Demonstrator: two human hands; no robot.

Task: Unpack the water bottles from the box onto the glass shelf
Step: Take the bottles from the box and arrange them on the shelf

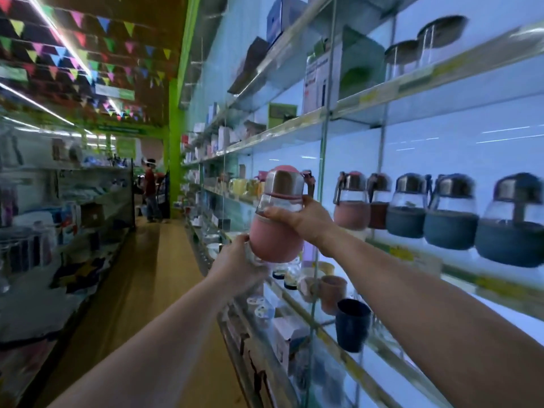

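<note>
step in hand: carrying one pink water bottle (276,219) up to the glass shelf (418,254), not set down yet. right hand (303,216) wraps the clear glass middle, fingers curled round it. left hand (238,260) cups the bottom edge of the pink sleeve, fingers curled under it. bottle is in the air, tilted a bit, left of the row already standing on the shelf: a pink bottle (351,201), a darker red-brown one (378,201), then blue-sleeved bottles (450,213). next move likely needs: swing right, straighten it up, set it in the gap at the row's left end, beside the pink one, without knocking it. bottle look: steel cap with pink top, clear glass shoulder, pink sleeve on the lower half, strap at the side. box not in view.
</note>
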